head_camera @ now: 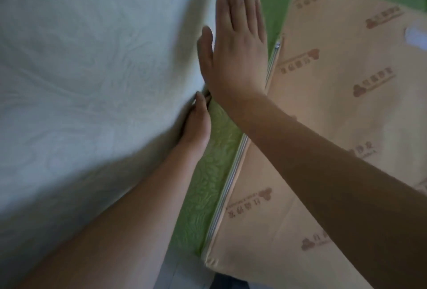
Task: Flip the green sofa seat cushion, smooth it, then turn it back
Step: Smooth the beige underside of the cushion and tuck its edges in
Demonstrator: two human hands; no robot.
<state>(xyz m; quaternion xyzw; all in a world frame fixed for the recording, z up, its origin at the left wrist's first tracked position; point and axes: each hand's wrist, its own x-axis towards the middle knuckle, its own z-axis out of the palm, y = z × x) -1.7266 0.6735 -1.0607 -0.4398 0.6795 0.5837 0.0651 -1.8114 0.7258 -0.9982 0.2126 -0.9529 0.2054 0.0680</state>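
One flip looks done: the green sofa seat cushion (208, 173) lies with its tan logo-printed fabric underside (323, 127) and silver zip (231, 173) facing up. Its green side band is embossed. The right hand (238, 58), fingers straight, lies flat along the cushion's edge. The left hand (196, 124) digs into the gap beside a pale embossed cushion (92, 81), its grip hidden. Turning back remains.

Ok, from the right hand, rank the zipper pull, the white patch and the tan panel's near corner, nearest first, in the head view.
1. zipper pull: just right of the right hand, beside its little-finger edge.
2. white patch: at the far right edge of the frame, on the tan panel.
3. near corner: at the bottom of the frame, at the zipper's lower end.
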